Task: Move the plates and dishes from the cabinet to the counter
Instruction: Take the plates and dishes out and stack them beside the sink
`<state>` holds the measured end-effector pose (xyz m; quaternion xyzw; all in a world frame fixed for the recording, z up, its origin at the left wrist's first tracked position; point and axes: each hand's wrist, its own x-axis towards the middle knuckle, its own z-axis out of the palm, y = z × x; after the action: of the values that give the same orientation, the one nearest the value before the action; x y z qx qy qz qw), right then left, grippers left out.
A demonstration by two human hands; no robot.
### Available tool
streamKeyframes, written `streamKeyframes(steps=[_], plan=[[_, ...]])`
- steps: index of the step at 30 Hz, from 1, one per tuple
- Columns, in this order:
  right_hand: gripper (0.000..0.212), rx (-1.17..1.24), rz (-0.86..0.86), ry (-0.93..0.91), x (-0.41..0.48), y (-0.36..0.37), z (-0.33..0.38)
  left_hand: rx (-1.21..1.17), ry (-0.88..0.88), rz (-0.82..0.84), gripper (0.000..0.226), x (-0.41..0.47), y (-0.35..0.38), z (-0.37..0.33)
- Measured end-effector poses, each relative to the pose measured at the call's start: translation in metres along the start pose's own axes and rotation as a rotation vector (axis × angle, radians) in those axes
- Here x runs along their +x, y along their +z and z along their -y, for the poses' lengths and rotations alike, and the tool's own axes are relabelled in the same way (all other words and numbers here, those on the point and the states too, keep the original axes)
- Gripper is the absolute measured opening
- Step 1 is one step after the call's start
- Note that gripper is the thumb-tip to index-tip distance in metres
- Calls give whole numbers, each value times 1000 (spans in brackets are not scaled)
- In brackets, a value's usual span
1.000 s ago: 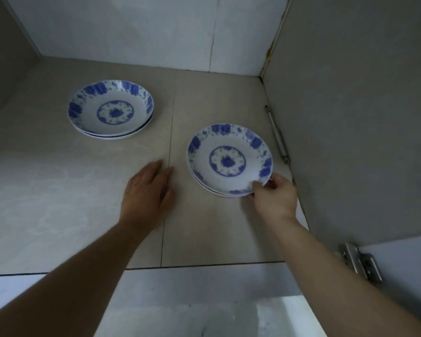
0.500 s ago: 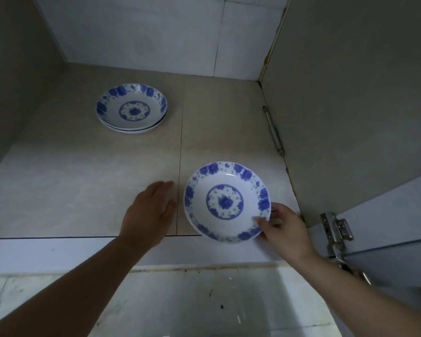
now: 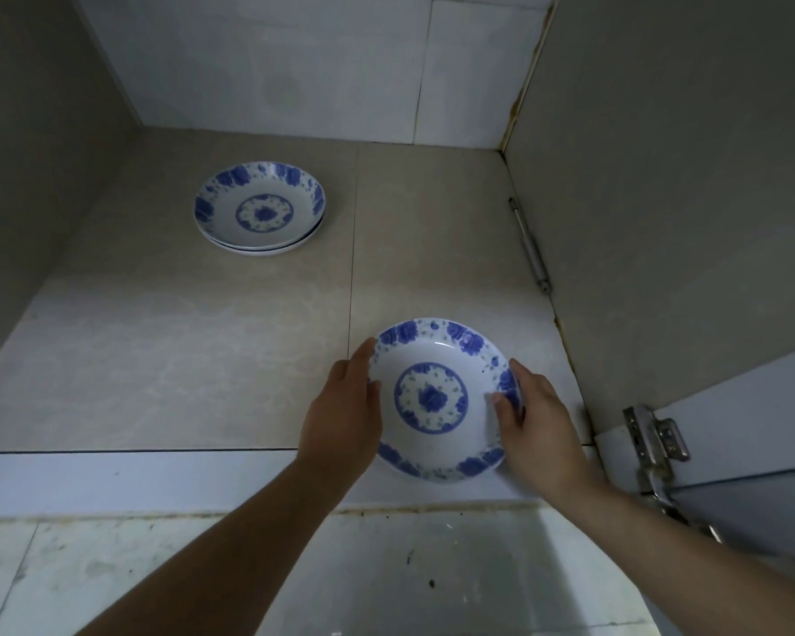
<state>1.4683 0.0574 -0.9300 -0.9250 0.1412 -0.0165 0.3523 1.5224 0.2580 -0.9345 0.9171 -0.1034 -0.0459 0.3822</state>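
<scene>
At the front edge of the cabinet shelf, our left hand and right hand clamped on opposite rims of a blue-and-white floral dish, stacked matching dishes farther back on that shelf, door hinge beside its right corner.

White plates and stacked plates bear blue floral rims and medallions on beige shelf.

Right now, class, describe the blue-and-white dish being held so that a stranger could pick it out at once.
Start at the beige tiled cabinet floor and come to its front edge, right of centre. There the white dish with blue flowers sits between the left hand and right hand. The matching stack of dishes at the back left lies untouched.
</scene>
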Motion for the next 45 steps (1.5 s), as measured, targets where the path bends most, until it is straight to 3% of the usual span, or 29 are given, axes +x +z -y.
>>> streamKeyframes(steps=[6,12,18,24,28,35,40,45], plan=[[46,76,-18,76,10,5,11,-9,-109,26,48,14,4,-7],[41,179,-37,80,-16,9,23,-20,-59,-3,47,-14,-17,4],[40,226,56,-93,-38,-2,106,-8,-28,-113,45,-49,-112,9],[40,194,199,-128,-113,-39,231,-22,-284,-192,49,-153,-244,-42],[41,213,279,-32,-187,-104,314,33,-399,-176,49,-227,-340,-121],[44,148,365,20,-296,-300,470,9,-433,-130,47,-323,-520,-310],[44,107,211,17,-335,-430,550,-21,-322,-60,49,-332,-609,-414],[47,115,-19,86,-360,-514,576,-37,-113,63,50,-308,-639,-484]])
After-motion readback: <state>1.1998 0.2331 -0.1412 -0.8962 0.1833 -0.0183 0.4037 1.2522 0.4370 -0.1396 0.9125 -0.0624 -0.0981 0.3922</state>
